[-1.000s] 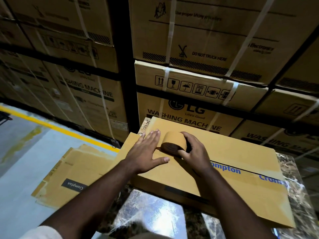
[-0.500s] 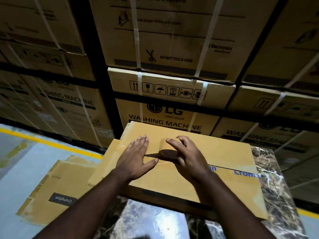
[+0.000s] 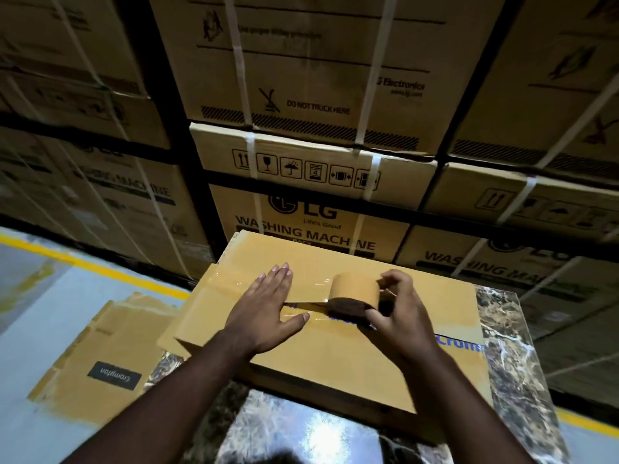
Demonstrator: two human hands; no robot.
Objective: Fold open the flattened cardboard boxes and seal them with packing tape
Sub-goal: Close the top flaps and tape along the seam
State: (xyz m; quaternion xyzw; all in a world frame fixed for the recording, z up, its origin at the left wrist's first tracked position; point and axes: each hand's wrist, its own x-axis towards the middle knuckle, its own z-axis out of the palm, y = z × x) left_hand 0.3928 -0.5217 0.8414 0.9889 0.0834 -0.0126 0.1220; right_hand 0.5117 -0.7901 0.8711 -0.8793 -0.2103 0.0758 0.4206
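hiding blue lettering (image 3: pixel 348 321): tape roll (image 3: pixel 355 290)

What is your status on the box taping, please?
Left hand flat on box. Right hand grips tape roll on seam. Nothing blocking.

Single head-worn view, forward and down, close over hands (image 3: pixel 264 309) — wide-angle

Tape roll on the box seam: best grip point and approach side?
Grip the tape roll across its two flat side faces, coming from the right, as the right hand does. It stands on edge on the box, with laid tape and the left hand on its left.
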